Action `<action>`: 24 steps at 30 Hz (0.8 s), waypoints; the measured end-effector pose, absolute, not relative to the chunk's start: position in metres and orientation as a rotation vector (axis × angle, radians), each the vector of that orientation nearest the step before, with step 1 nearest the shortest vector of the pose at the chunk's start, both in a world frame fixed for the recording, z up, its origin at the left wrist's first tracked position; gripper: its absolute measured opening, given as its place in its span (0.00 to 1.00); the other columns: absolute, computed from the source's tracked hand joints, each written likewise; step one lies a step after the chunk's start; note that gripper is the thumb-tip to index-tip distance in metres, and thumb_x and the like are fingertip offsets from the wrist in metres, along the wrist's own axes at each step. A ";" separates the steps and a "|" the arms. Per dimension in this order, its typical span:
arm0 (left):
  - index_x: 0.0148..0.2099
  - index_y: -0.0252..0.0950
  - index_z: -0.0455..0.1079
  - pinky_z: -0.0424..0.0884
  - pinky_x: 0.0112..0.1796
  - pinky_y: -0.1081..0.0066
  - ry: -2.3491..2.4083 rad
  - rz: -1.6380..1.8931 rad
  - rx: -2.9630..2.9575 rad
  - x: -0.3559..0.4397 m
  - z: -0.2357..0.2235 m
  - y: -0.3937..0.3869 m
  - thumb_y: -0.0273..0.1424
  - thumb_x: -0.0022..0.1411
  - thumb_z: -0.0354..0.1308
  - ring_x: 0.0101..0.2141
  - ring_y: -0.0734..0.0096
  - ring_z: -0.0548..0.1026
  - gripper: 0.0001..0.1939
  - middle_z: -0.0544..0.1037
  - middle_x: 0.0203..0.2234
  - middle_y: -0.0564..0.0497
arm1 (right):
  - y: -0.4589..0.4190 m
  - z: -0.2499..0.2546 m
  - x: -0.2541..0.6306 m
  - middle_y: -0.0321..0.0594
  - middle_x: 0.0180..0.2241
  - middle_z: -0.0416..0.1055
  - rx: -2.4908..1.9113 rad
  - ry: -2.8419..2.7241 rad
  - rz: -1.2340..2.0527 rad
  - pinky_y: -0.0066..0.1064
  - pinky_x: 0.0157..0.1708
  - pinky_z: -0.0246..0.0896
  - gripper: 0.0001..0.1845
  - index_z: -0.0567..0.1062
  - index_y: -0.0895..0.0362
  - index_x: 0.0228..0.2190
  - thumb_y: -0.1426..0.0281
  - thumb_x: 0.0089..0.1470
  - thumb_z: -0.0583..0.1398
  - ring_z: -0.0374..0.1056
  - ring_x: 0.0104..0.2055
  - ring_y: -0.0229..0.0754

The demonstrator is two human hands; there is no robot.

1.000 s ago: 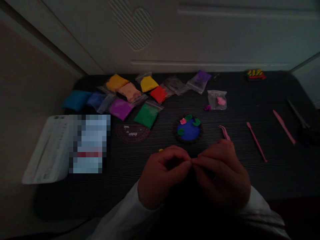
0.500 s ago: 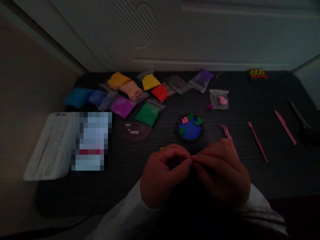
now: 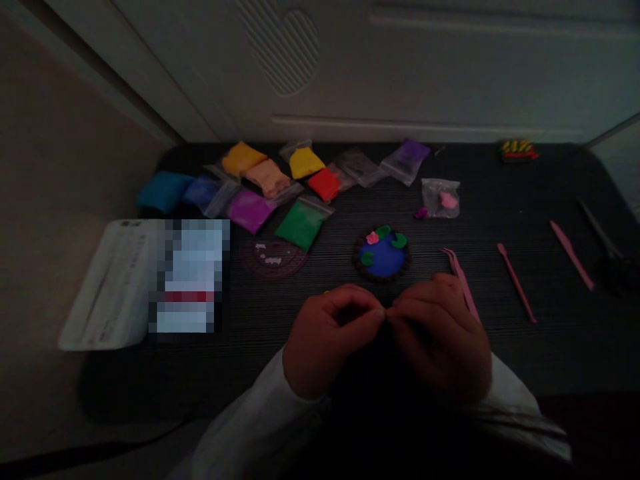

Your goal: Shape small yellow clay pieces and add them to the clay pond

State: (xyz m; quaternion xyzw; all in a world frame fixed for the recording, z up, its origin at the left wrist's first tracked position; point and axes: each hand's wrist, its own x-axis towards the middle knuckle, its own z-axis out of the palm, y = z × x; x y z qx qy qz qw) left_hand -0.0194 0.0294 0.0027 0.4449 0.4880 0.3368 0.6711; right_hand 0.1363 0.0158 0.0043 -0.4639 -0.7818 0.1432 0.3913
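Note:
My left hand and my right hand meet fingertip to fingertip near the front of the table, both closed in a pinch. Whatever lies between the fingertips is too small and dark to make out. Just beyond them sits a round clay pond, blue with a dark beaded rim, bearing green lily pads and a pink flower. Pink tweezers lie beside my right hand, their lower end hidden by it. A bit of yellow peeks out behind my left hand.
Several bags of coloured clay, such as the green bag, line the back left. A clear protractor holds pale scraps. Right of my hands lie a pink tool, a pink knife and scissors. A white package lies left.
The view has shifted slightly, so the table things appear a little further right. My fingertips stay together, and more of the tweezers shows beside my right hand.

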 end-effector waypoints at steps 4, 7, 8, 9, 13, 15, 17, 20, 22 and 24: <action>0.26 0.36 0.70 0.63 0.30 0.76 1.072 0.794 0.908 -0.019 0.000 0.030 0.27 0.49 0.59 0.27 0.77 0.67 0.02 0.71 0.23 0.55 | 0.015 0.004 0.139 0.37 0.27 0.69 -1.164 -1.933 0.439 0.40 0.38 0.56 0.08 0.68 0.58 0.29 0.80 0.44 0.57 0.65 0.31 0.37; 0.26 0.36 0.70 0.62 0.29 0.77 1.058 0.828 0.849 -0.018 -0.002 0.029 0.28 0.49 0.59 0.26 0.78 0.66 0.02 0.71 0.22 0.56 | 0.012 0.003 0.143 0.37 0.29 0.68 -1.135 -1.832 0.541 0.38 0.37 0.57 0.11 0.67 0.57 0.32 0.81 0.44 0.57 0.64 0.33 0.38; 0.26 0.36 0.70 0.62 0.29 0.77 1.053 0.837 0.840 -0.018 -0.003 0.029 0.27 0.49 0.59 0.26 0.78 0.66 0.02 0.71 0.22 0.56 | 0.011 0.003 0.144 0.37 0.30 0.67 -1.129 -1.794 0.582 0.37 0.37 0.58 0.12 0.68 0.57 0.33 0.81 0.44 0.57 0.64 0.34 0.38; 0.26 0.36 0.70 0.62 0.29 0.77 1.046 0.842 0.838 -0.018 -0.003 0.029 0.27 0.49 0.59 0.27 0.78 0.67 0.01 0.71 0.23 0.56 | 0.011 0.003 0.145 0.38 0.30 0.67 -1.128 -1.756 0.626 0.36 0.36 0.59 0.12 0.68 0.57 0.33 0.81 0.44 0.56 0.64 0.35 0.38; 0.27 0.36 0.71 0.62 0.32 0.76 1.004 0.851 0.866 -0.018 -0.002 0.029 0.26 0.50 0.59 0.28 0.77 0.68 0.01 0.72 0.24 0.55 | 0.008 0.003 0.146 0.38 0.31 0.66 -1.130 -1.642 0.782 0.32 0.36 0.59 0.12 0.69 0.57 0.33 0.82 0.46 0.55 0.63 0.37 0.38; 0.27 0.36 0.71 0.62 0.33 0.76 0.980 0.846 0.879 -0.018 -0.001 0.029 0.26 0.50 0.58 0.29 0.77 0.68 0.02 0.72 0.25 0.55 | 0.008 0.003 0.146 0.37 0.31 0.66 -1.129 -1.602 0.827 0.30 0.36 0.59 0.11 0.69 0.57 0.33 0.81 0.47 0.55 0.63 0.37 0.37; 0.28 0.36 0.72 0.62 0.33 0.76 0.957 0.836 0.880 -0.018 -0.001 0.028 0.26 0.50 0.58 0.30 0.77 0.68 0.02 0.72 0.25 0.55 | 0.007 0.003 0.145 0.37 0.32 0.66 -1.132 -1.570 0.859 0.30 0.36 0.59 0.11 0.69 0.56 0.33 0.81 0.47 0.55 0.62 0.37 0.37; 0.28 0.36 0.72 0.61 0.34 0.76 0.923 0.825 0.862 -0.019 -0.001 0.028 0.25 0.50 0.59 0.30 0.78 0.67 0.02 0.72 0.25 0.56 | 0.007 0.002 0.144 0.37 0.32 0.66 -1.141 -1.564 0.870 0.32 0.36 0.58 0.12 0.69 0.55 0.33 0.81 0.47 0.55 0.62 0.37 0.38; 0.28 0.36 0.72 0.61 0.34 0.76 0.905 0.825 0.825 -0.019 -0.002 0.028 0.25 0.50 0.59 0.30 0.77 0.68 0.02 0.72 0.25 0.56 | 0.007 0.001 0.144 0.38 0.32 0.66 -1.141 -1.569 0.849 0.34 0.36 0.58 0.13 0.69 0.55 0.33 0.82 0.46 0.56 0.63 0.37 0.39; 0.27 0.36 0.73 0.61 0.33 0.76 0.882 0.822 0.748 -0.019 -0.002 0.029 0.25 0.48 0.60 0.29 0.77 0.68 0.02 0.73 0.25 0.55 | 0.007 -0.001 0.144 0.38 0.32 0.67 -1.147 -1.572 0.825 0.34 0.36 0.58 0.14 0.69 0.55 0.34 0.82 0.45 0.56 0.63 0.37 0.39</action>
